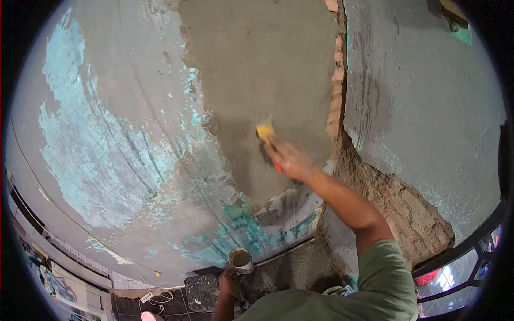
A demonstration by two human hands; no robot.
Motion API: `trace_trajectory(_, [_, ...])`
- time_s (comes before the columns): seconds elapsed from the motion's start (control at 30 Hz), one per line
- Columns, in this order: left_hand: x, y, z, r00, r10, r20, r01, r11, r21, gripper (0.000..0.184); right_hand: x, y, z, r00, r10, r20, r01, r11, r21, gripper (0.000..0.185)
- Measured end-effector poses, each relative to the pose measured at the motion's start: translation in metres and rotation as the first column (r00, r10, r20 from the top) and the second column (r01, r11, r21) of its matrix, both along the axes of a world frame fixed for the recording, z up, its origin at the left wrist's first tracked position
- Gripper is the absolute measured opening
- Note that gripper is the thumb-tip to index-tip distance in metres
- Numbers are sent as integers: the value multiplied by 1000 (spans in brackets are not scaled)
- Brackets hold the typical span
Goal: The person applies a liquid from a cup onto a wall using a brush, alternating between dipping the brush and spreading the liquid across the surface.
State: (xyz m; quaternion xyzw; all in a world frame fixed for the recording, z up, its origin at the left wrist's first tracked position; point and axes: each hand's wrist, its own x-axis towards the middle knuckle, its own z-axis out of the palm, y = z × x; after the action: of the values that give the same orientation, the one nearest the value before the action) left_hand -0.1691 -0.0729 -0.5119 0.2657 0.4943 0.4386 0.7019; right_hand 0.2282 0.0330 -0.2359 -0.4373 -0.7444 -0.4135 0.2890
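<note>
My right hand (289, 158) is closed around a paintbrush (264, 131) with a yellow head and a red handle end. Its pale bristle end is against the smooth grey plaster patch (262, 69) on the wall, slightly blurred by motion. Low in the view, my left hand (227, 283) is closed at the lower left side of a small round pot (241, 258). The pot has a pale rim and what looks like a greyish-brown content. How the fingers grip it is partly hidden.
Exposed bricks (336, 101) edge the plaster on the right, above a rough broken section (396, 203). Flaking turquoise paint (101, 160) covers the left wall. A power strip (147, 296) with a cable lies on dark tiles. A glazed frame (447, 273) stands at lower right.
</note>
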Motion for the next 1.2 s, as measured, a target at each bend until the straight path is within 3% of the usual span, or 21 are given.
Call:
trace_trajectory(0.07, [-9, 8, -31, 945, -110, -308, 181, 960, 213, 12, 1, -13, -45, 1000, -18, -21, 16, 994, -106, 43])
trace_trajectory(0.13, [-17, 14, -44, 868, -132, -478, 305, 903, 304, 8, 0, -27, -66, 999, 5, -33, -11, 984, -179, 43])
trace_trajectory(0.17, [-19, 18, -51, 859, -134, -494, 322, 891, 319, 8, 1, -29, -71, 987, 40, -157, -79, 965, -249, 44])
trace_trajectory(0.23, [-17, 27, -43, 936, -164, -312, 248, 935, 253, 10, -13, -34, -50, 914, 59, -402, -210, 915, -344, 47])
trace_trajectory(0.3, [-4, 35, -20, 985, -148, 93, 149, 989, -6, 12, -27, -24, -12, 757, 398, -518, -427, 901, 68, 46])
trace_trajectory(0.37, [12, 39, -20, 970, -185, -157, 203, 974, 102, 12, -28, -16, 27, 866, 372, -333, -319, 925, 205, 46])
trace_trajectory(0.47, [32, 41, 8, 976, -199, -84, 202, 979, 23, 14, -34, 19, -4, 932, 174, -319, -140, 982, 125, 48])
trace_trajectory(0.67, [36, 64, 9, 989, -149, 18, 150, 988, -37, 14, -53, -20, -127, 958, 58, -280, -118, 972, -204, 46])
trace_trajectory(0.77, [30, 78, 0, 966, -243, 89, 241, 970, 32, 17, -81, -42, -81, 775, -2, -632, -322, 859, -398, 40])
trace_trajectory(0.87, [39, 73, 27, 978, -207, -2, 207, 977, 56, 23, -88, -16, -27, 319, 23, -947, -578, 797, -175, 33])
trace_trajectory(0.97, [37, 75, 31, 978, -197, 70, 192, 979, 74, 24, -40, 25, 7, -122, 58, -991, -609, 784, 121, 35])
trace_trajectory(1.03, [34, 75, 37, 978, -207, 38, 204, 975, 84, 23, -5, 27, 9, -344, 202, -917, -558, 741, 373, 34])
trace_trajectory(1.2, [36, 69, 46, 984, -177, 26, 175, 982, 68, 24, 58, -13, -36, -189, 382, -905, -137, 902, 409, 33])
